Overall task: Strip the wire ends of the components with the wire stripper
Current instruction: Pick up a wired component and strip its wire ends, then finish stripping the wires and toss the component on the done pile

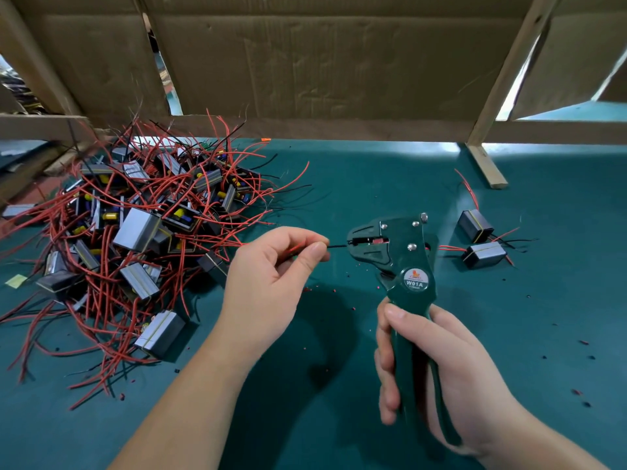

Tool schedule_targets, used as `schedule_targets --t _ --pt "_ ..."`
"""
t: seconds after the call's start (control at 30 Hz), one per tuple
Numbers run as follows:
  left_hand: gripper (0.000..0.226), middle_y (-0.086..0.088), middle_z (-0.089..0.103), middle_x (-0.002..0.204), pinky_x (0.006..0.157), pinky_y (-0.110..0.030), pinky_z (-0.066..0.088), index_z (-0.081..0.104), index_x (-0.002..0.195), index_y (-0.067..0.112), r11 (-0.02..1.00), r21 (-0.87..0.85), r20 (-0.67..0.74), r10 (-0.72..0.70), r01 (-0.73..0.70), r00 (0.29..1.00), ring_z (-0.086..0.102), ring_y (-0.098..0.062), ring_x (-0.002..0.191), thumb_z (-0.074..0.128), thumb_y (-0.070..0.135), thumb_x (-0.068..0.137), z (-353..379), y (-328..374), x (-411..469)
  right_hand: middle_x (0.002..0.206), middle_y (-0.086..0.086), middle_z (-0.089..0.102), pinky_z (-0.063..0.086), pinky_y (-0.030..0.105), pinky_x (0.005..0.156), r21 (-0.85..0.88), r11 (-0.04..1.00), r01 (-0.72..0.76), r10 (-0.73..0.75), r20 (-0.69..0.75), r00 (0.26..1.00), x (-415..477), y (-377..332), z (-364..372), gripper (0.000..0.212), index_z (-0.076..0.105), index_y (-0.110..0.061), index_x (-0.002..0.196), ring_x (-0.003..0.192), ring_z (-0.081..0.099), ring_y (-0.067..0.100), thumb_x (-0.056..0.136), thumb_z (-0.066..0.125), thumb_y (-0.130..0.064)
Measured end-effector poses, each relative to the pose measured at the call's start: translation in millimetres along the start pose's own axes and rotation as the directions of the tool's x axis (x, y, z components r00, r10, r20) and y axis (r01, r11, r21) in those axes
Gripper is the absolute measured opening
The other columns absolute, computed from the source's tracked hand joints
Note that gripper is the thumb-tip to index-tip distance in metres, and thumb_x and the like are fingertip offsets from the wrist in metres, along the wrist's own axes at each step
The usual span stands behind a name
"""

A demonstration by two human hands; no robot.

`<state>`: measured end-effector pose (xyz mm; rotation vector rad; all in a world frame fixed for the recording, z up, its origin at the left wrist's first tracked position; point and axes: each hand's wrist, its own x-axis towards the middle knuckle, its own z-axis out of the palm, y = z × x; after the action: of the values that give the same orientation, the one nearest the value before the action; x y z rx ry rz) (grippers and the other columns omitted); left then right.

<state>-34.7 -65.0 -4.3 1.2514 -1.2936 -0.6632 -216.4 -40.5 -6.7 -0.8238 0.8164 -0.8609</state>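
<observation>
Dark green metal with a round label at the pivot: this is the hand-held wire stripper (412,283). Our right hand (437,364) is wrapped around its two long handles and holds it upright above the teal table mat (543,334). Our left hand (271,266) pinches a thin black wire (337,246) between thumb and forefinger, and the tip of this wire goes into the mouth of the tool. We cannot tell which component it belongs to.

We judge that the work is at an early stage. Two small grey block-shaped components (485,254) lie apart on the right side and are probably finished. Little red and black crumbs of insulation (307,290) are scattered on the mat. The big tangled pile of grey components with red and black wires (135,232) on the left waits to be done.

The mat between the pile and the two blocks is bare, so both hands have room to move. The pile lies just beside the left hand, and its loose wires could catch. Behind, the brown cardboard wall (322,62) and a pale wooden post (485,164) close the far edge, well apart from the tool.
</observation>
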Motion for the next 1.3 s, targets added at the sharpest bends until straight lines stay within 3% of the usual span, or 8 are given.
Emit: schedule_targets --t 0.2,0.33,0.57,0.7,0.8,1.0,1.1,1.3 --pt "0.024 0.017 0.069 0.079 0.061 -0.019 0.045 0.066 0.095 0.032 0.999 0.023 -0.003 -0.032 0.033 0.999 0.054 -0.004 0.065 0.051 0.014 0.098 1.2 -0.5 -1.1 0.101 0.029 0.061 0.051 0.056 0.070 0.177 0.981 -0.076 0.045 0.177 0.983 10.1 -7.2 -8.0 0.067 0.061 0.001 0.107 0.069 0.060 0.040 0.054 0.086 -0.030" --pt "0.028 0.010 0.061 0.073 0.060 -0.017 0.043 0.070 0.091 0.026 0.961 -0.274 0.051 -0.006 0.020 0.999 0.051 -0.005 0.066 0.045 0.013 0.092 6.1 12.5 -7.9 0.129 0.027 0.052 0.049 0.055 0.081 0.329 0.910 -0.251 0.084 0.447 0.891 10.9 -8.3 -9.7 0.066 0.056 -0.004 0.128 0.081 0.062 0.039 0.071 0.075 -0.032" --pt "0.013 0.004 0.054 0.070 0.049 -0.025 0.040 0.063 0.072 0.014 0.868 -0.479 0.439 0.108 0.131 0.892 0.050 -0.015 0.057 0.050 0.015 0.073 22.4 25.4 -34.9 0.109 0.019 0.064 0.048 0.050 0.088 0.393 0.879 -0.269 0.034 0.512 0.858 15.6 -16.1 -17.1 0.055 0.056 -0.005 0.128 0.091 0.061 0.034 0.081 0.064 -0.031" --pt "0.017 0.002 0.053 0.069 0.070 -0.032 0.038 0.057 0.069 0.020 0.965 -0.230 0.419 0.218 -0.128 0.882 0.051 -0.020 0.069 0.049 0.017 0.055 20.5 28.0 -30.9 0.116 0.019 0.062 0.051 0.050 0.084 0.381 0.911 -0.159 -0.035 0.455 0.890 18.9 -21.3 -24.5 0.072 0.047 -0.006 0.137 0.095 0.062 0.035 0.072 0.073 -0.024" --pt "0.058 0.009 0.054 0.101 0.092 -0.034 0.039 0.058 0.102 0.025 0.920 0.152 0.291 0.308 -0.362 0.906 0.051 -0.016 0.102 0.046 -0.001 0.051 15.0 19.7 -23.1 0.112 0.015 0.064 0.053 0.051 0.078 0.315 0.944 0.101 -0.189 0.262 0.946 20.8 -23.7 -25.9 0.074 0.051 -0.006 0.133 0.083 0.062 0.038 0.065 0.077 -0.020" --pt "0.069 -0.004 0.039 0.132 0.101 -0.039 0.022 0.041 0.134 0.020 0.527 0.841 -0.111 -0.049 0.120 0.993 0.033 -0.028 0.121 0.056 0.003 0.069 -3.5 -4.1 -8.4 0.092 0.008 0.066 0.054 0.052 0.079 0.097 0.882 0.461 -0.448 -0.125 0.885 23.0 -28.0 -40.7 0.025 0.062 -0.016 0.097 0.094 0.062 0.046 0.079 0.048 -0.006" --pt "0.051 0.002 0.050 0.130 0.106 -0.036 0.017 0.050 0.130 0.026 0.393 0.914 -0.078 -0.068 0.098 0.995 0.043 -0.023 0.122 0.056 0.014 0.080 -13.6 -11.0 -4.5 0.093 0.010 0.066 0.053 0.054 0.080 0.076 0.883 0.463 -0.450 -0.142 0.882 22.8 -26.8 -41.7 0.022 0.060 -0.014 0.096 0.095 0.062 0.047 0.080 0.049 -0.004" --pt "0.034 0.007 0.058 0.124 0.095 -0.041 0.034 0.068 0.112 0.030 0.358 0.924 -0.102 -0.116 0.137 0.988 0.052 -0.023 0.115 0.064 0.018 0.081 -34.5 -9.6 4.9 0.081 0.011 0.060 0.055 0.053 0.073 0.083 0.908 0.411 -0.401 -0.116 0.909 22.1 -22.0 -36.7 0.026 0.061 -0.015 0.100 0.084 0.065 0.044 0.075 0.056 -0.006"
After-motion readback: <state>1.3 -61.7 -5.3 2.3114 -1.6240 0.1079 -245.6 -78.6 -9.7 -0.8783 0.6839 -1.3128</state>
